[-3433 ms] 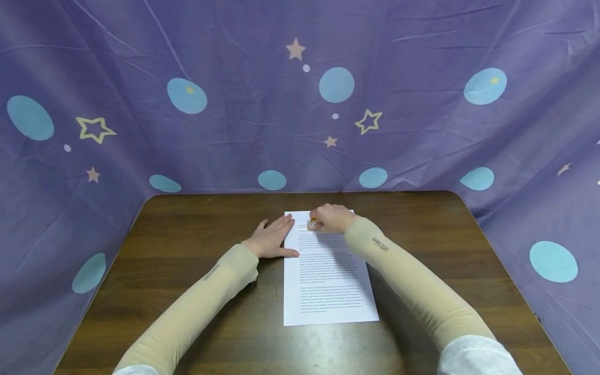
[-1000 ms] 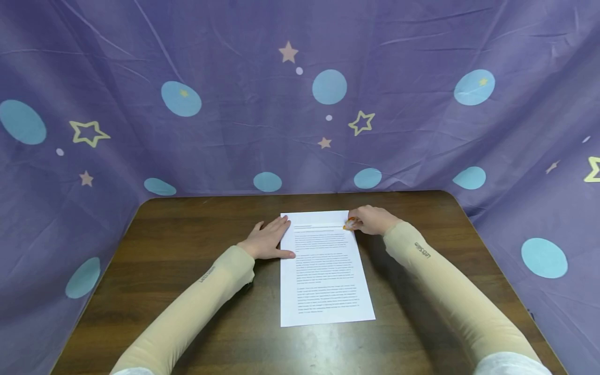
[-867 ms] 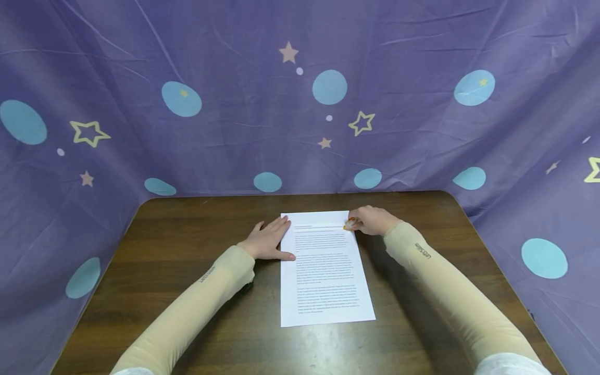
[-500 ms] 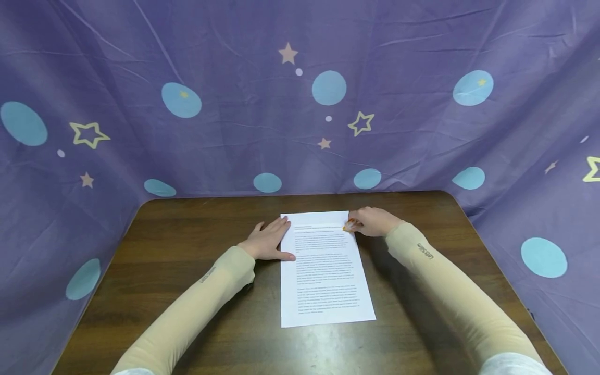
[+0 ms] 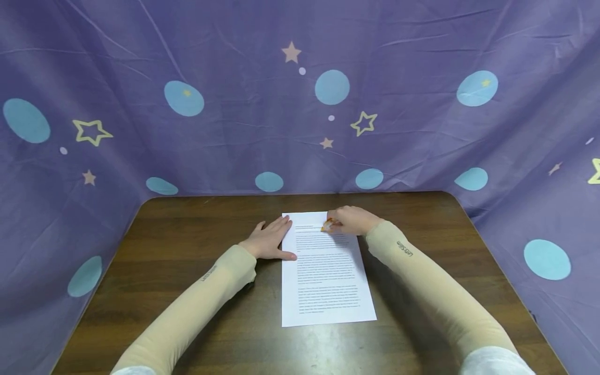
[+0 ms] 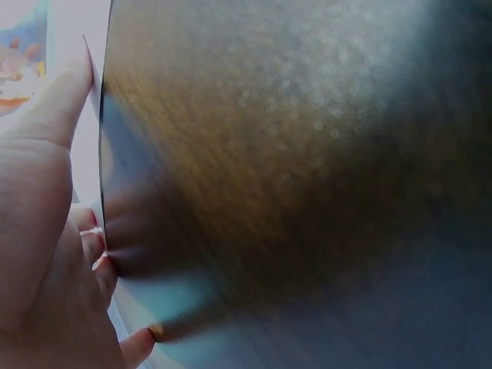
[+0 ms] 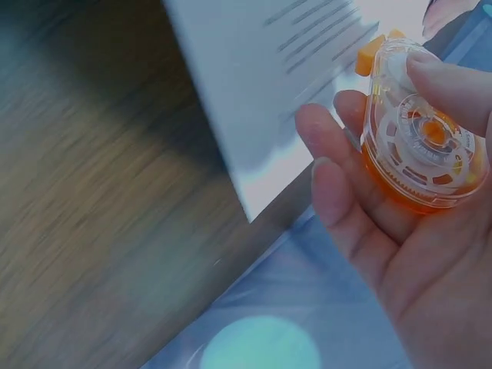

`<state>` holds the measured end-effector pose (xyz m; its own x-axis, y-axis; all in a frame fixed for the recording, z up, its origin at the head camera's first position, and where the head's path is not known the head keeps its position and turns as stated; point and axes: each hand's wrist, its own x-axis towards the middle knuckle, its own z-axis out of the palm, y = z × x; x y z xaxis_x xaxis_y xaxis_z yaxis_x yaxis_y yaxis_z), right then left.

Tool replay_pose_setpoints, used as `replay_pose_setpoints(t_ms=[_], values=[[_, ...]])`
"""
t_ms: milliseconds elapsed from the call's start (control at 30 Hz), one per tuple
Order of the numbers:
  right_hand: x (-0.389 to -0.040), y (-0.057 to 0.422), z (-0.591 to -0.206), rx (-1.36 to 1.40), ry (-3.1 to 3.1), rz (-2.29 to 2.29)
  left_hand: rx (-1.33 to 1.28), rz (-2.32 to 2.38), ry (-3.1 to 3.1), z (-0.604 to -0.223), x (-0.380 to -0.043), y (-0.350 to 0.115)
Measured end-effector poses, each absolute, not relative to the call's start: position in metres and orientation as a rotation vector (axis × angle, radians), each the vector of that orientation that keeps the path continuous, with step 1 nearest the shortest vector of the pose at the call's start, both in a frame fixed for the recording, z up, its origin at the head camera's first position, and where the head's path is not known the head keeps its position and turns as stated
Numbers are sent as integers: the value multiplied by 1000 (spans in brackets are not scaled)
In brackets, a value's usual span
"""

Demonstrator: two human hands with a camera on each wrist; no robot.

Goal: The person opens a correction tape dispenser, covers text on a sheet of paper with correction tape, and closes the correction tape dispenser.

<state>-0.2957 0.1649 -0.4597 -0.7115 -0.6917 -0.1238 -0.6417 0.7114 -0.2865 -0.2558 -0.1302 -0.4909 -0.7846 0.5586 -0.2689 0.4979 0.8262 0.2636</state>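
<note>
A white printed sheet of paper (image 5: 289, 291) lies on the wooden table. My left hand (image 5: 268, 242) rests with spread fingers along its left edge, thumb and fingertips on the margin. Over the upper text lines, my right hand (image 5: 354, 221) holds a correction tape dispenser (image 5: 329, 226) with its tip angled down to the left. The right wrist view shows the dispenser (image 7: 424, 146) closer: a clear body over orange parts, pinched between thumb and fingers. Behind the right hand, the sheet's upper right corner is hidden in the head view.
The brown wooden table (image 5: 197, 224) reaches back to a purple curtain (image 5: 244, 140) with blue dots and stars, which also hangs along both sides. The right arm's shadow falls across the sheet's right part and the table.
My right hand was left of here 3.4 s ago, then stood at the sheet's right edge. Since half a second ago it has moved left over the text with the correction tape. The left hand stays.
</note>
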Motion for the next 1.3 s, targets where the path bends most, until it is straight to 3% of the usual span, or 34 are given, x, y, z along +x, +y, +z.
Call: replay_pose_setpoints(t_ms=[633,1300], values=[[-295,109,-459,-1140,2676,-310,778,237,2645,-502,-263,-132],[-298,109,-462,-1116,2647,-317,771,209,2646,-494,-260,-131]])
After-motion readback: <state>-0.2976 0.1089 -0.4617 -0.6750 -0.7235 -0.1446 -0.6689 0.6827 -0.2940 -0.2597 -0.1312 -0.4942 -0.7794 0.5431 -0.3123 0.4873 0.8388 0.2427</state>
